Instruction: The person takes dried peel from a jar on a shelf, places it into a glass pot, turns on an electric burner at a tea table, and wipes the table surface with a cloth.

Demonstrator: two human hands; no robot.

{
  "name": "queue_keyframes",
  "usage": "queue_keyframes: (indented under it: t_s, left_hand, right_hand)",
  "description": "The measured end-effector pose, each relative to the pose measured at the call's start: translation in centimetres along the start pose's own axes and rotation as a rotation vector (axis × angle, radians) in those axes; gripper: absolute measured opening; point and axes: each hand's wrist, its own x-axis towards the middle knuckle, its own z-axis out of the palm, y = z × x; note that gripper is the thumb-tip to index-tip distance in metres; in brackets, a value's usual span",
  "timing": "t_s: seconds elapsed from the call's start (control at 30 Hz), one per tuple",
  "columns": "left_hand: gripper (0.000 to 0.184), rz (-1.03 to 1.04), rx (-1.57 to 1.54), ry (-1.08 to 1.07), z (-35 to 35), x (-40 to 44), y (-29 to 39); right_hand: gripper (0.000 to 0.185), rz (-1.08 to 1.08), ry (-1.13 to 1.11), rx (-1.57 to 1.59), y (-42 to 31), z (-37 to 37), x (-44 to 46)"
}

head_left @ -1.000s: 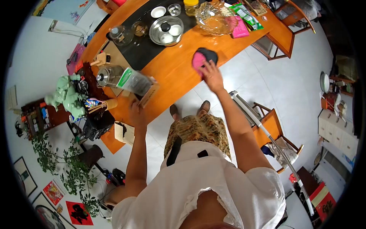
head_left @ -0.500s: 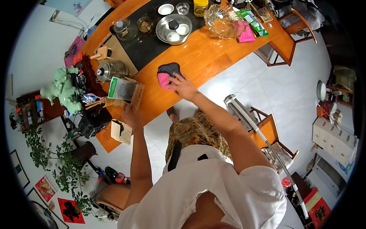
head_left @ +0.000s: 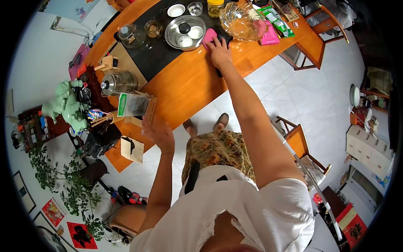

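Note:
My right hand (head_left: 220, 52) presses down on a pink and dark cloth (head_left: 209, 37) on the wooden table (head_left: 180, 90), beside a steel bowl with a glass lid (head_left: 185, 33). The fingers lie over the cloth and hide part of it. Near the table's front edge, my left hand (head_left: 158, 133) is blurred, just below a cardboard box (head_left: 150, 110) with a green and clear packet (head_left: 132, 105) against it. Its fingertips are smeared, and I cannot tell what they hold.
A glass kettle (head_left: 119, 83), a glass fruit bowl (head_left: 243, 22) and a pink box (head_left: 270, 36) stand on the table. A paper with dark bits (head_left: 132, 149) lies at the near left corner. A chair (head_left: 296, 145) stands right.
My right hand has swept the cloth left along the table, then back up and right beside the steel bowl. My left hand has drawn slightly away from the cardboard box.

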Motion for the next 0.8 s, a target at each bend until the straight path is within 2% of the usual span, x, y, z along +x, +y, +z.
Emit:
queue_keyframes:
  t_s: [0.17,0.27,0.3,0.4,0.5,0.63,0.7,0.8]
  left_hand:
    - [0.056,0.086,0.019,-0.105,0.1,0.5,2.8]
    - [0.056,0.118,-0.023,-0.146,1.2,1.0,3.1]
    - [0.057,0.141,-0.049,-0.164,1.7,1.2,3.0]
    - [0.058,0.193,-0.016,-0.32,2.9,1.6,3.3]
    - [0.064,0.224,0.076,-0.472,3.6,2.4,3.8]
    - [0.072,0.249,0.132,-0.587,4.6,2.0,2.5]
    - [0.073,0.23,0.139,-0.661,5.3,1.5,1.8]
    - [0.075,0.218,0.114,-0.725,5.4,1.3,1.4]
  right_hand:
    - [0.05,-0.015,0.101,-0.021,-0.4,1.4,-2.0]
    - [0.047,-0.171,0.251,0.003,-1.7,3.3,-8.8]
    - [0.051,-0.215,0.054,0.026,-2.6,2.3,-11.7]
    - [0.051,-0.472,0.046,-0.051,-2.9,2.2,-19.4]
    - [0.05,-0.468,0.093,0.038,1.1,2.8,-19.7]
    - [0.051,-0.156,0.223,0.068,8.0,0.4,-16.6]
    - [0.049,-0.096,0.269,0.033,11.2,-0.4,-15.5]
    - [0.044,-0.027,0.216,0.093,13.1,-1.9,-14.3]
